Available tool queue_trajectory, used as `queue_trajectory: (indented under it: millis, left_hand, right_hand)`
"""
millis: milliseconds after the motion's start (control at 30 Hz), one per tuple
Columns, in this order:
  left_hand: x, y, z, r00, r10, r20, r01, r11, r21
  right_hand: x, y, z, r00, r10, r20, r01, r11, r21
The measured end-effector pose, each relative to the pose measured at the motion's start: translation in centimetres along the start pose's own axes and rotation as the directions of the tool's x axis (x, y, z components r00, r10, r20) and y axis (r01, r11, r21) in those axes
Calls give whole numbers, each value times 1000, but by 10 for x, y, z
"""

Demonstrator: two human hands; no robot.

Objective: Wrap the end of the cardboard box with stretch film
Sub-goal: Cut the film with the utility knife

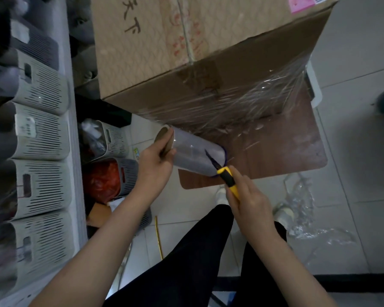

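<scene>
A big brown cardboard box (160, 43) rests on a small wooden table (282, 151). Shiny stretch film (259, 100) covers its near end and lower right corner. The stretch film roll (193, 151) lies almost level in front of the box, still joined to the wrap by film. My left hand (155, 167) grips the roll at its cardboard core end. My right hand (248, 200) holds a yellow and black utility knife (227, 178). Its dark blade lies against the roll near the right end.
Grey slotted plastic baskets (40, 138) line a shelf on the left. More baskets and a red bag (104, 180) sit on the tiled floor by my left arm. Crumpled film scraps (306, 220) lie on the floor at right, near my shoes.
</scene>
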State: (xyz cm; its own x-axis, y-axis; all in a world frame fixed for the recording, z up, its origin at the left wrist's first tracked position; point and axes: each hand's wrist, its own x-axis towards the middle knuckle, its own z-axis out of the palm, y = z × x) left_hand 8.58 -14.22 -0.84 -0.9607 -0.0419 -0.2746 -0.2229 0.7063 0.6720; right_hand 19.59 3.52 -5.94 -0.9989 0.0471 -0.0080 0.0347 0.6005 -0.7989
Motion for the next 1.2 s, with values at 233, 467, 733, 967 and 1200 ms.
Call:
queue_trajectory:
  millis: [233, 467, 733, 967, 1200]
  left_hand:
    - [-2, 3, -4, 993, -49, 106, 54, 998, -39]
    - [6, -3, -3, 995, -53, 84, 54, 998, -15]
    - [7, -17, 5, 994, -85, 68, 91, 993, -80]
    - [11, -18, 3, 995, -67, 68, 72, 995, -75]
    - [14, -16, 2, 998, -12, 64, 15, 999, -43]
  right_hand:
    - [27, -7, -5, 978, -104, 179, 125, 987, -105]
    - [25, -14, 0, 977, -120, 174, 144, 980, -135]
    - [28, -19, 3, 980, -84, 181, 118, 975, -186]
    - [28, -20, 5, 988, -85, 132, 114, 967, -227]
    - [28, -18, 12, 992, -87, 96, 112, 949, -295]
